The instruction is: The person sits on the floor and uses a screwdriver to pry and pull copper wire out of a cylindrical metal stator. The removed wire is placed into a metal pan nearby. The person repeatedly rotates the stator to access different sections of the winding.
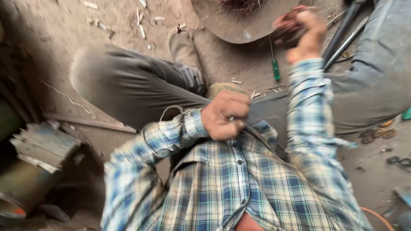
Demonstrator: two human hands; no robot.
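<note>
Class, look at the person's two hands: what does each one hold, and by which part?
The right hand is closed around a dark reddish object, too blurred to identify. The left hand is a closed fist near the shirt; whether it holds anything cannot be told.

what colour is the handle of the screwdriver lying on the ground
Green: the screwdriver handle shows best in the head view, just left of the raised right hand.

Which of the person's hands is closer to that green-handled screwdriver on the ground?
The right hand. It is raised just above and to the right of the green-handled screwdriver, fingers closed around a dark reddish object. The left hand is fisted lower down, near the shirt.
</note>
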